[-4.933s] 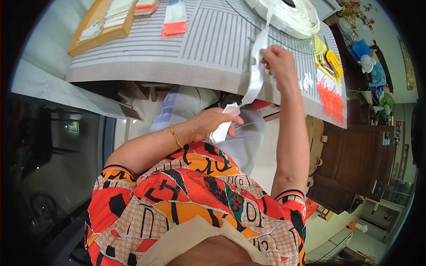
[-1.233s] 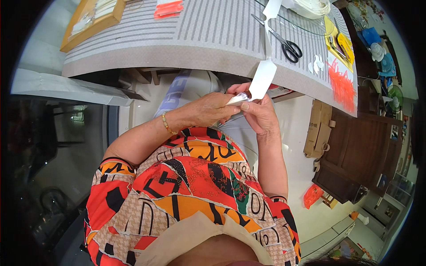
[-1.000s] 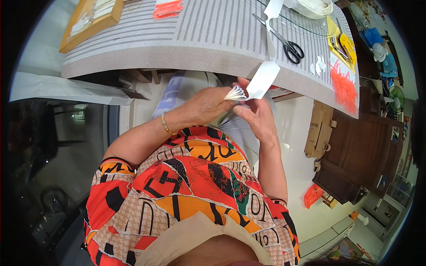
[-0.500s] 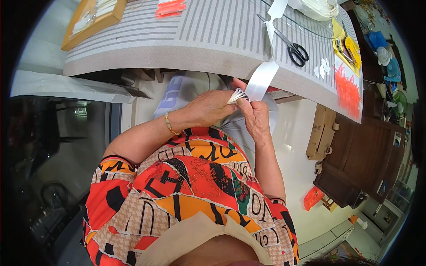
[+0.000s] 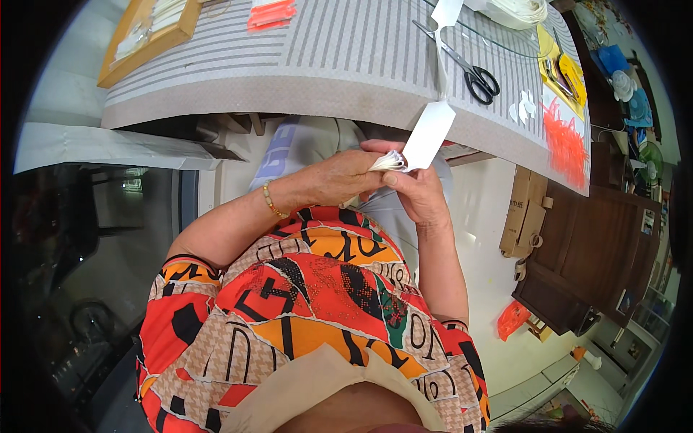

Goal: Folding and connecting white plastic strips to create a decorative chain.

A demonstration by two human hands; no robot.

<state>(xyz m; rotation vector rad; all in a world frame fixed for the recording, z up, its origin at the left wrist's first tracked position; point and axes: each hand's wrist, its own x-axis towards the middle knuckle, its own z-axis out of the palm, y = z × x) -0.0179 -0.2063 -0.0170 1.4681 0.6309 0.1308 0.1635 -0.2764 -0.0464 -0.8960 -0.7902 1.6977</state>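
A white ribbon (image 5: 431, 135) runs from my hands up over the table's front edge and on across the tabletop. Its near end is gathered into a bunch of folded loops (image 5: 390, 162). My left hand (image 5: 342, 176) is closed round that bunch from the left, with the loops poking out past its fingers. From the right, my right hand (image 5: 419, 193) pinches the ribbon where it meets the folds, its thumb lying on top. Both hands are close together above my lap, just short of the table. Some fingertips are hidden behind the ribbon.
Black-handled scissors (image 5: 480, 84) lie on the striped tabletop (image 5: 346, 54) beside the ribbon. Right of them are white cut pieces (image 5: 522, 108), orange-red strands (image 5: 565, 148) and a yellow packet (image 5: 572, 78). A wooden tray (image 5: 148, 54) and a pinkish-red bundle (image 5: 271, 14) sit at the left.
The ribbon beside my right hand has turned flatter and broader to view. My right hand has shifted slightly down and right, and the loops look more pressed together.
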